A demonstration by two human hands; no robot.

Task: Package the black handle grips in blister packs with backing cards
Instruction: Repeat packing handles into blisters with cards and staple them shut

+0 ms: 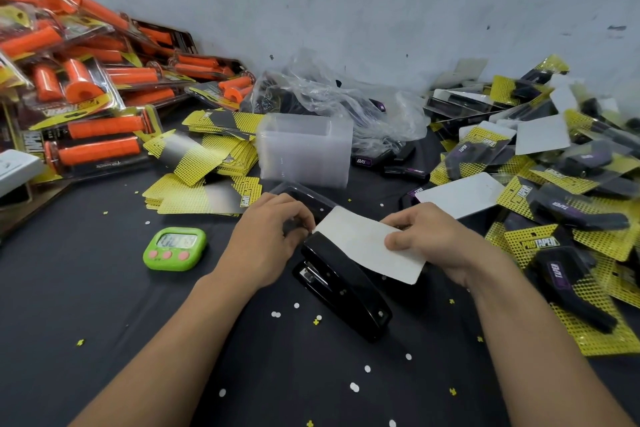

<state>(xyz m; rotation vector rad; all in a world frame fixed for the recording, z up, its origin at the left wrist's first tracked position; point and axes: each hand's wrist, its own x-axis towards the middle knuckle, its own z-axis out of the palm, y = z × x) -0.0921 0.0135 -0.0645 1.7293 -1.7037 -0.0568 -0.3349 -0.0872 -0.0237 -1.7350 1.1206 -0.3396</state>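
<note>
Black desk [104, 305] ran wall to wall. Left side: big heap of orange grip packs [86, 80]. Right side: heap of finished black grip packs [554, 191], yellow cards, some lying white back up. At the back, a crumpled clear bag [329, 94] w/ dark grips inside; loose black handle grips [405, 172] lay just in front of it. Stack of empty clear blisters [304, 149] stood mid-desk, w/ fanned stacks of yellow cards [204, 163] beside it on the left.

Centre, near edge: black stapler [346, 284], nose toward the work. Across it lay a backing card [367, 243], white side up, on a blister pack [301, 194] w/ something dark inside. Left hand [273, 236] had its fingers curled round the pack's left end, by the stapler nose. Right hand [429, 239] pinched the card's right end, thumb on top, fingers clamped under.

Green timer [175, 248] sat left of the hands; digits unreadable. Small white & yellow paper bits [276, 314] dotted the desk.
</note>
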